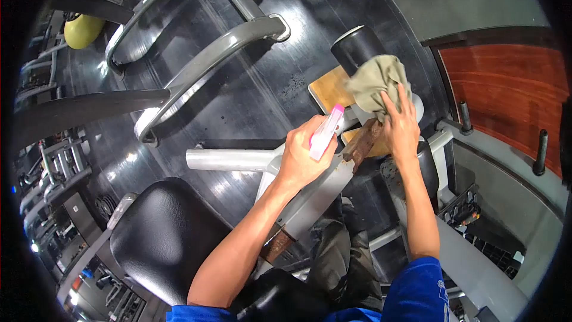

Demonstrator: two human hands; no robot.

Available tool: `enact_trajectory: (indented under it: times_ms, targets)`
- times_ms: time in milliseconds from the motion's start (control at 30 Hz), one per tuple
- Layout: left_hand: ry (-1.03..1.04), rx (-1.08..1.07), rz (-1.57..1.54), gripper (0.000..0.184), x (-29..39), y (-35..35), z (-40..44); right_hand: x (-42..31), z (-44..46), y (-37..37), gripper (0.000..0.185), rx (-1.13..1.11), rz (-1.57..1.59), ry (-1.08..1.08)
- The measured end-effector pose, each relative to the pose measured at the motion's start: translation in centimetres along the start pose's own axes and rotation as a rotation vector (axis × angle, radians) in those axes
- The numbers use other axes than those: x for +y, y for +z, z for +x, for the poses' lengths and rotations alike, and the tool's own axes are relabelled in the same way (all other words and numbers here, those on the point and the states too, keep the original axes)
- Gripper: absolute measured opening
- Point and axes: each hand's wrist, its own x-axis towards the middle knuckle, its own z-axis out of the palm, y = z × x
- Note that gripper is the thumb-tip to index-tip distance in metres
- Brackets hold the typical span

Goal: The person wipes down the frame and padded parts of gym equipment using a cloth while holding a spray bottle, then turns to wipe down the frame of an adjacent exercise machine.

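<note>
My left hand (302,154) is closed around a small spray bottle (322,139) with a pink top and a pale, see-through body. It hovers over the grey metal beam (319,197) of an exercise machine. Farther right, my right hand (403,128) has its fingers on a crumpled olive-green cloth (381,82). The cloth lies against the machine's far end, covering part of it, beside a black roller pad (358,48). Just below the cloth, a rusty brown section (362,143) of the beam shows.
A black padded seat (170,238) is at the lower left. Curved grey frames (220,53) of another machine stand on the dark rubber floor (250,107). Wooden footplates (331,88) sit near the roller. A reddish-brown panel (500,95) and upright black pegs (541,152) are on the right.
</note>
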Motion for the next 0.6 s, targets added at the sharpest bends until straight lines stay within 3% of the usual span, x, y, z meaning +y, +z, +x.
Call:
enact_trajectory:
  times_ms: [100, 133, 167, 233, 267, 300, 400, 467, 533, 600]
  targets:
    - [-0.006, -0.004, -0.002, 0.010, -0.1, 0.0, 0.0, 1.1, -1.5, -1.1, 0.065, -0.122, 0.229, 0.322]
    - [-0.012, -0.003, -0.002, 0.010, -0.2, -0.1, -0.1, 3.4, -2.1, -0.1, 0.062, -0.074, 0.290, 0.237]
    - [-0.018, 0.000, -0.003, 0.010, -0.2, 0.0, -0.1, 4.3, -1.8, -0.5, 0.056, -0.109, 0.376, 0.289]
    - [-0.018, 0.006, -0.009, 0.010, -0.1, 0.0, -0.2, 6.3, -0.8, 0.0, 0.054, 0.096, 0.518, 0.273]
    - [-0.012, 0.007, -0.017, 0.010, -0.1, 0.0, -0.2, 4.6, 0.4, -1.2, 0.055, 0.247, 0.641, 0.336]
    - [-0.007, 0.006, -0.025, 0.010, -0.1, 0.1, -0.2, 3.2, 1.6, -3.1, 0.056, 0.197, 0.855, 0.527]
    - [0.013, 0.020, -0.015, 0.010, -0.2, 0.2, -0.2, 1.1, 4.6, -4.1, 0.053, 0.313, 0.888, 0.353]
    - [-0.016, 0.002, -0.017, 0.011, 0.1, 0.1, -0.2, 0.3, 7.2, -3.4, 0.052, 0.402, 0.758, 0.086]
    - [-0.042, -0.013, -0.003, 0.011, 0.0, 0.0, -0.2, -1.6, 9.3, -2.6, 0.053, 0.338, 0.432, -0.030]
    - [-0.065, -0.025, 0.024, 0.011, -0.2, 0.0, -0.3, -1.9, 10.7, 1.5, 0.053, 0.096, 0.211, -0.076]
